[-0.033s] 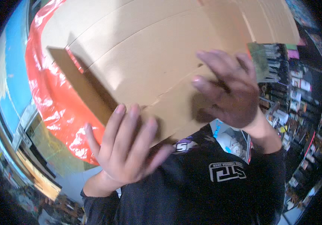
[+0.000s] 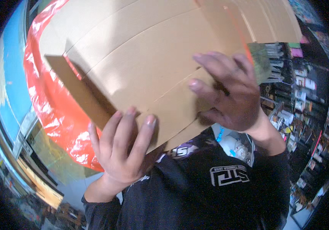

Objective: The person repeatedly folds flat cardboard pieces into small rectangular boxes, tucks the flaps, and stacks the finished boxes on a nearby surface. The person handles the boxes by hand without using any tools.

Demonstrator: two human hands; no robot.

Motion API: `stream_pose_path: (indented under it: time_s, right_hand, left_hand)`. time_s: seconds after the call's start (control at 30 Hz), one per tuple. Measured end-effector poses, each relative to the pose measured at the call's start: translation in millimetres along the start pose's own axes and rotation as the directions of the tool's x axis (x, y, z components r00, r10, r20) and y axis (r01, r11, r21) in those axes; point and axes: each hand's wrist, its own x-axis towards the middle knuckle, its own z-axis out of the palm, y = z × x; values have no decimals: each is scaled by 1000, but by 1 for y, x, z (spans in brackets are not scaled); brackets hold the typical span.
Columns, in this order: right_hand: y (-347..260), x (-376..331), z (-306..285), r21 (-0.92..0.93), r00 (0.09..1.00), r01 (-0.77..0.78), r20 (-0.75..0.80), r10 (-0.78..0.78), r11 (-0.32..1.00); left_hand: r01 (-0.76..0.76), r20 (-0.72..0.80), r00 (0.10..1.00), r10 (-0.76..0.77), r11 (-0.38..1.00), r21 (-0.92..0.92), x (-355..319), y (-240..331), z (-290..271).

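Note:
A large brown cardboard sheet with crease lines spreads in front of me. One narrow flap stands up along its left side. My left hand is at the near edge, its fingers spread over the cardboard and its thumb hidden beneath the edge. Over the right part of the near flap is my right hand, fingers apart and bent, fingertips at the surface. Red glossy plastic shows under the cardboard at the left.
Shelves with many small goods line the right side. A blue panel and a wooden strip are at the left. A white object with blue parts shows beyond my right wrist.
The cardboard and both hands have shifted slightly left in the picture. My left thumb, seen below the edge before, is now hidden. The near flap looks flatter.

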Motion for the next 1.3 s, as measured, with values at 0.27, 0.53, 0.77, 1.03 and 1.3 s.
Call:
stream_pose_path:
  time_s: [0.27,0.53,0.77,1.03,1.3]
  right_hand:
    - [29,-32,25,928,539,-52,-285,793,369]
    - [27,-48,22,485,826,-98,-447,342,869]
    - [10,-77,10,404,867,-317,-244,435,858]
    - [19,-70,12,341,894,-253,-276,353,906]
    - [19,-80,18,-57,969,-164,-199,149,985]
  left_hand:
    - [-46,-113,993,42,998,-38,-2,-17,19]
    - [-116,-74,991,110,991,-74,-28,-24,8]
    - [-234,34,971,237,969,-78,-39,-28,-8]
    - [-137,-41,989,142,985,108,-45,-27,-8]
    - [-135,137,984,116,981,139,-33,-27,-20]
